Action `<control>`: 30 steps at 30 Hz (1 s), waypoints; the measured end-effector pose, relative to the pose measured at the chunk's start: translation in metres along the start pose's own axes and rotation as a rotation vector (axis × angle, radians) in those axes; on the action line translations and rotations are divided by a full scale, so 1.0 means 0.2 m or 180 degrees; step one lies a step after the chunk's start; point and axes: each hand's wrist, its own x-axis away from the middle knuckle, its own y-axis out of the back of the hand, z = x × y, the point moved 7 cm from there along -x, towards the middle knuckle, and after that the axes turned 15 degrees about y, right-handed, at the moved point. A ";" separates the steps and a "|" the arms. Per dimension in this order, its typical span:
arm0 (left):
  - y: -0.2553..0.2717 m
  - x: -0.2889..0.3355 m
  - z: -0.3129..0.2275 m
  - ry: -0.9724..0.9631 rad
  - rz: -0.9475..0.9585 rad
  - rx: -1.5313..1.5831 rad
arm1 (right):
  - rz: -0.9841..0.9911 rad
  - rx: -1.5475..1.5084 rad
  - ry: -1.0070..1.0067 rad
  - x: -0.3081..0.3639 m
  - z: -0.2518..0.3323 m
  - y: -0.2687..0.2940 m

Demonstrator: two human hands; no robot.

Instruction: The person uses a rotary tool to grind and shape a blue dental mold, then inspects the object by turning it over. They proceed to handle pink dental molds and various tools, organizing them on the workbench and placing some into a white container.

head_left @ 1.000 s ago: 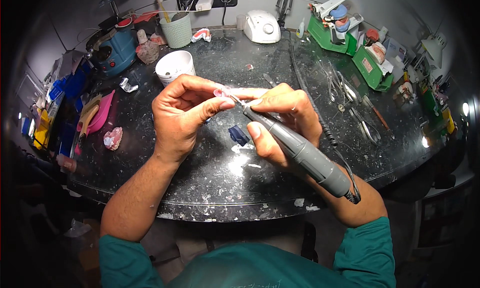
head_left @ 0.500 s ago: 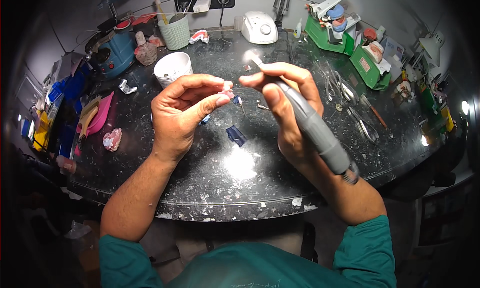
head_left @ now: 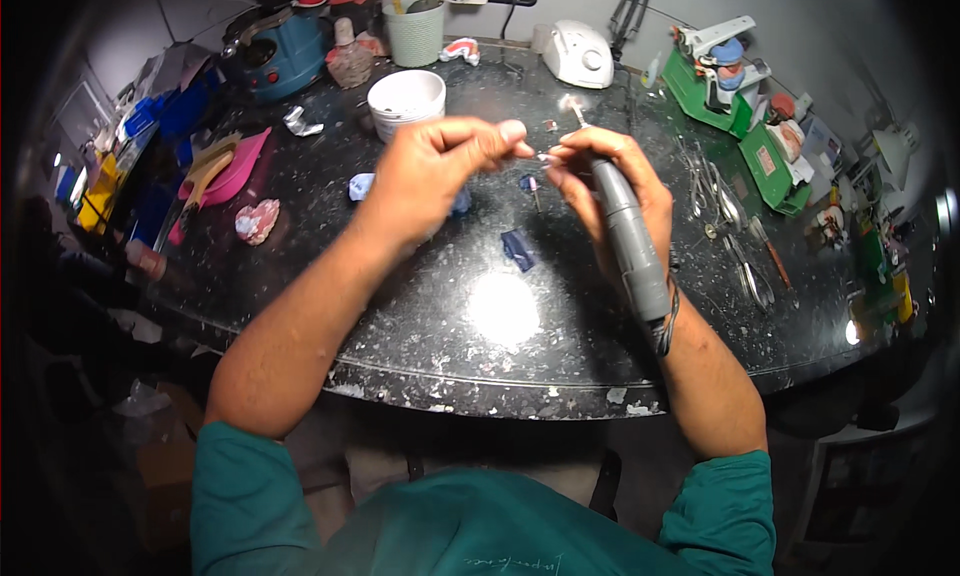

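Observation:
My right hand [head_left: 635, 181] is wrapped round a grey rotary handpiece [head_left: 632, 246], its pale blurred tip [head_left: 572, 106] pointing away from me. A dark cord hangs at its rear end by my wrist. My left hand [head_left: 430, 171] is closed in a pinch, thumb and fingertips almost touching my right fingertips. A tiny whitish bit [head_left: 546, 158] shows between the two hands; which one holds it I cannot tell. Below them on the bench lie a dark blue flat piece [head_left: 517, 250] and a thin bur-like tool [head_left: 535, 191].
A white tub [head_left: 407, 94] stands behind my left hand. To the left are a pink dustpan [head_left: 235, 166] with a brush and a pink-white lump [head_left: 257, 222]. Metal hand tools [head_left: 745, 266] lie at right, near green bins [head_left: 775, 166]. A white control unit [head_left: 580, 54] stands at the back.
My left hand has turned and moved across to my right fingertips. The small pink piece it pinched is no longer visible. The handpiece stands more upright, and the whole view has shifted.

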 end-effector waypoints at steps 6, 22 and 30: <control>0.40 0.11 -0.05 0.0415 -0.0865 -0.3850 | 0.0019 0.0065 -0.0152 -0.01 -0.04 0.03; 0.33 0.08 0.02 0.0930 -0.0796 -0.4082 | 0.0196 0.0150 -0.0048 0.00 -0.03 0.00; 0.15 0.02 0.12 -0.0255 0.0610 -0.2978 | -0.0008 0.0098 -0.0039 0.01 -0.02 0.00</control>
